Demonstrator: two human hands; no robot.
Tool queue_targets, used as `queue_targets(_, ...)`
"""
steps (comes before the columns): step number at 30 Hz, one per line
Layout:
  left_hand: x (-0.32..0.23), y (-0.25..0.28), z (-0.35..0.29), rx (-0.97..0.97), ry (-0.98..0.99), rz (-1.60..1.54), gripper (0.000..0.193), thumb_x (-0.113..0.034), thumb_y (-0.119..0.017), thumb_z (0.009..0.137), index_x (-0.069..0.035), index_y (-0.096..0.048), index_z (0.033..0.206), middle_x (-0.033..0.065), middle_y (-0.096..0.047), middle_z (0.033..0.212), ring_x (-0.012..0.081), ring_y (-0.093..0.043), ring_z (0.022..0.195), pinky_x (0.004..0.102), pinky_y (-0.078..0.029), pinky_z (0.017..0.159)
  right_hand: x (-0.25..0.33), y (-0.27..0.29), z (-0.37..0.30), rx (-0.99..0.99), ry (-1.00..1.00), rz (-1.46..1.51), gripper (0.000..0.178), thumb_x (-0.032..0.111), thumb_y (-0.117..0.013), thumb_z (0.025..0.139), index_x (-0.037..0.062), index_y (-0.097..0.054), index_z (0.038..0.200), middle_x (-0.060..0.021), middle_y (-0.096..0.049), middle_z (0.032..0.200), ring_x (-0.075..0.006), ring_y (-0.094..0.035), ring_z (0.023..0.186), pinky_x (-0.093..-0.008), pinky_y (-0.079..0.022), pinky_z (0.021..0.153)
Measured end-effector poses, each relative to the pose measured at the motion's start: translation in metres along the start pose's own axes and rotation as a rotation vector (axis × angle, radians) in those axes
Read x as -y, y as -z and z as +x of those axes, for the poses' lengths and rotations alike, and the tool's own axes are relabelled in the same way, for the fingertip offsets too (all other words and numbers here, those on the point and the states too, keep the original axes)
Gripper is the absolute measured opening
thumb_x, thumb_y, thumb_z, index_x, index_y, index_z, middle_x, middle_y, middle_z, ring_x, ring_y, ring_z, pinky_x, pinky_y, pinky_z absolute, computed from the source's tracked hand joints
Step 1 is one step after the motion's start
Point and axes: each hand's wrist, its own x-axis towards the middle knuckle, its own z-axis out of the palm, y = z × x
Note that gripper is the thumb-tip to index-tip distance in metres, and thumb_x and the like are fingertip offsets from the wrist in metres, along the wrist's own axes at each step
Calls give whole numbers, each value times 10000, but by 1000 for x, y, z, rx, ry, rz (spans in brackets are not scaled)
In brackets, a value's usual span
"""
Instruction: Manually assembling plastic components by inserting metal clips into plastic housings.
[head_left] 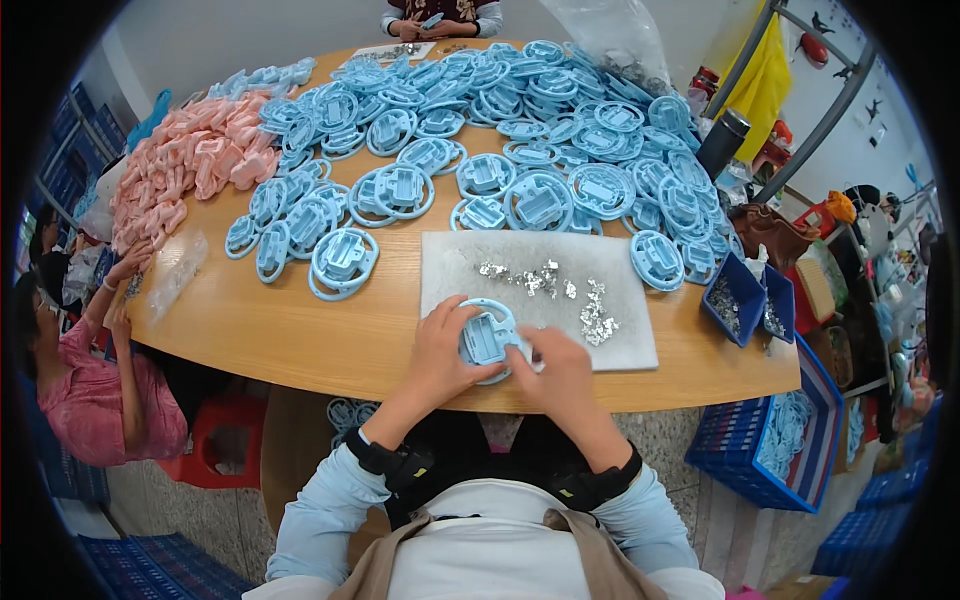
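Risk first. Could slip: the light-blue round plastic frame with a rectangular centre block sits close to the near edge of the pale wooden round table, so a sideways push might send it off toward the lap. Could also scatter: the small shiny silver metal bits lie loose on the grey rectangular felt-like mat, just beyond the knuckles, and a careless sweep of a wrist might brush them across the mat or off it. Might also jam or seat crooked if a tiny piece is being pressed into the frame at a tilt; too small to tell whether any piece sits between the fingertips.

Now the lay of things. Blue frame lying on the near edge of the mat, directly between both hands. Left hand curled around the frame's left rim, fingers bent over the top, gripping it. Right hand touching the frame's right side, fingers drawn together as if pinching at its edge; exact pinch hidden behind the knuckles. Both hands close together, nearly meeting over the frame.

Farther off: a wide heap of matching light-blue round plastic frames across the table, well apart from the hands.
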Motion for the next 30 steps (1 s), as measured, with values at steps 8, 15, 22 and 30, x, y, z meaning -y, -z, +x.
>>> queue_targets(8, -45, 20, -12, 66, -114, -150, 730, -211, -849, 580, -21, -485, 1183, 201, -466, 1247, 352, -502, 1134, 411, -431, 931, -5, 6, 18, 173, -234, 480, 471, 208, -714, 672, -4, -645, 1087, -82, -643, 806, -121, -592, 714, -258, -472, 652)
queue_targets(15, -44, 12, -35, 145, 412, -869, 742, -167, -770, 755, 42, -328, 1313, 161, -471, 1229, 205, -511, 1131, 321, -439, 936, -4, 12, -4, 340, -335, 782, 460, 146, -730, 686, 9, -640, 1115, 8, -589, 792, -51, -500, 699, -201, -423, 604)
queue_targets(22, -45, 16, -32, 299, 410, -914, 679, -196, -721, 812, 14, -330, 1325, 119, -483, 1213, 167, -516, 1100, 295, -433, 918, -4, 24, -2, 419, -290, 693, 456, 64, -683, 685, 16, -632, 1136, 33, -586, 814, -17, -454, 651, -152, -360, 555)
queue_targets(30, -42, 22, -32, 351, 824, -1372, 430, -206, -620, 892, 3, -474, 1239, 65, -596, 1073, 124, -578, 961, 273, -481, 810, -8, 9, -7, 214, -365, 769, 382, 102, -687, 697, -26, -651, 1056, 13, -574, 757, -43, -500, 701, -197, -431, 613)
